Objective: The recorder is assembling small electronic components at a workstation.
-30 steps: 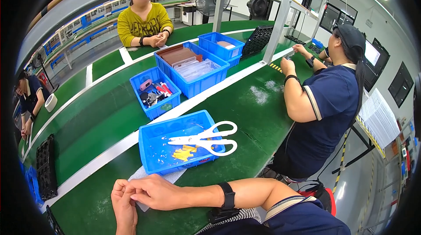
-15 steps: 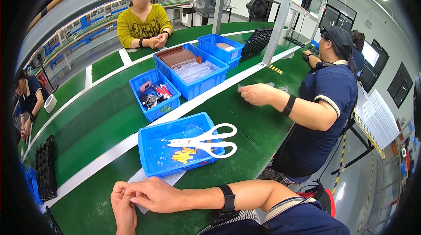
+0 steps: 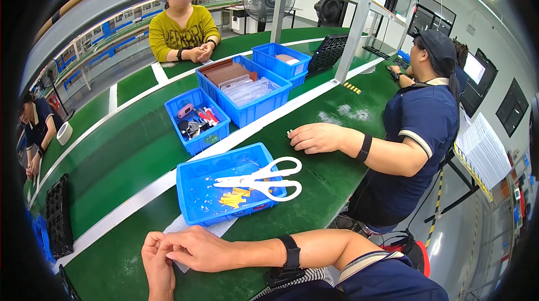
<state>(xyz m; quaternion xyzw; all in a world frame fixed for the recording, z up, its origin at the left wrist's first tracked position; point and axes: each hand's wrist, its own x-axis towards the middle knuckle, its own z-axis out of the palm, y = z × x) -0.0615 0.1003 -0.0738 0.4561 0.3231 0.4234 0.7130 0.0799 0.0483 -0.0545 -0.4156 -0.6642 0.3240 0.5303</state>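
My left hand [image 3: 158,267] and my right hand [image 3: 197,249] meet at the near edge of the green table, their fingers curled and pressed together. Whatever lies between the fingertips, if anything, is hidden. Under my right hand is a pale grey cloth or sheet [image 3: 223,230], partly covered. Just beyond it stands a shallow blue bin [image 3: 193,218] with yellow strips [image 3: 234,198] and small white scraps inside. White-handled scissors [image 3: 259,179] lie across this bin, handles over its right rim. Neither hand touches the scissors.
Farther back stand a blue bin of tools [image 3: 197,141] and a larger one [image 3: 247,116] with brown and clear pieces. A co-worker's hand [image 3: 315,138] rests at the right, holding something small. A black tray [image 3: 58,217] lies left; a metal post [image 3: 359,20] rises behind.
The co-worker's hand at the right has come down and left, nearer to the blue bin with the scissors. My own hands stay in the same place.
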